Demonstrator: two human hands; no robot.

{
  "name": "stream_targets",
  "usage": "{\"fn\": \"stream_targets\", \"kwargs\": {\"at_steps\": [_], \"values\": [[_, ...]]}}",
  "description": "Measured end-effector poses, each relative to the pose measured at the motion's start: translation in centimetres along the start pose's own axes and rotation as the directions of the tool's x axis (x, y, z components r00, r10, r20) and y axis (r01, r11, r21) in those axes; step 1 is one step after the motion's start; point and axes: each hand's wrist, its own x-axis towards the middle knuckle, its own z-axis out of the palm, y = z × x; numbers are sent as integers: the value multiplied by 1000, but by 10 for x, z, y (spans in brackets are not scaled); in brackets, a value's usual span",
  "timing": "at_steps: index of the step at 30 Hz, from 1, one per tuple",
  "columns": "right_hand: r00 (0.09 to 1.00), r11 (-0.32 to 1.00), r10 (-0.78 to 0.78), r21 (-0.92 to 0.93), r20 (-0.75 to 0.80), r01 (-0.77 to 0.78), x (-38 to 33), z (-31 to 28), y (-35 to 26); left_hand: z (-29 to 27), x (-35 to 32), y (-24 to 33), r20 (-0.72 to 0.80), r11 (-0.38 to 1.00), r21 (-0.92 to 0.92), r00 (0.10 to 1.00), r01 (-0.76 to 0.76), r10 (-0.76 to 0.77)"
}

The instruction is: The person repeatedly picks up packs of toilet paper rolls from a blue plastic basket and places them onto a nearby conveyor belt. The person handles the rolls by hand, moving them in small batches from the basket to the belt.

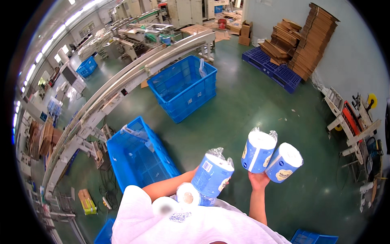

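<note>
My right hand [258, 179] is closed around the lower ends of two wrapped paper rolls, held out to the right. One is an upright paper roll [258, 152] in blue and white plastic; the other, a paper roll [284, 162], leans outward beside it. My left forearm bends across my front, and my left hand [228, 180], mostly hidden, grips a blue-wrapped paper roll [212, 175] with a crumpled clear top. Beneath that, another paper roll [189, 196] rests against my chest, its core end showing. A white round end [164, 206] shows beside it, blurred in the middle.
A blue crate [142, 158] stands near my left arm, and a second blue crate [183, 87] farther ahead. A conveyor [118, 83] runs behind them. Cardboard stacks [313, 40] stand by a blue pallet [272, 69]. At right are a rack [349, 122] and a blue crate [313, 237].
</note>
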Motion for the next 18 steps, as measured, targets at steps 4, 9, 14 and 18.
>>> {"fn": "stream_targets", "kwargs": {"at_steps": [4,9,14,18], "values": [[986,992,-120,31,-115,124,77,-2,-31,-4,52,94,97,999,36,994,39,-43],[953,970,-191,102,-234,219,185,9,-73,-10,133,227,153,978,123,970,170,-188],[997,918,-72,-389,26,76,283,29,-102,-7,197,339,161,968,157,962,195,-220],[988,962,-100,-264,-116,66,376,30,-124,-21,233,421,323,983,127,931,133,-168]]}}
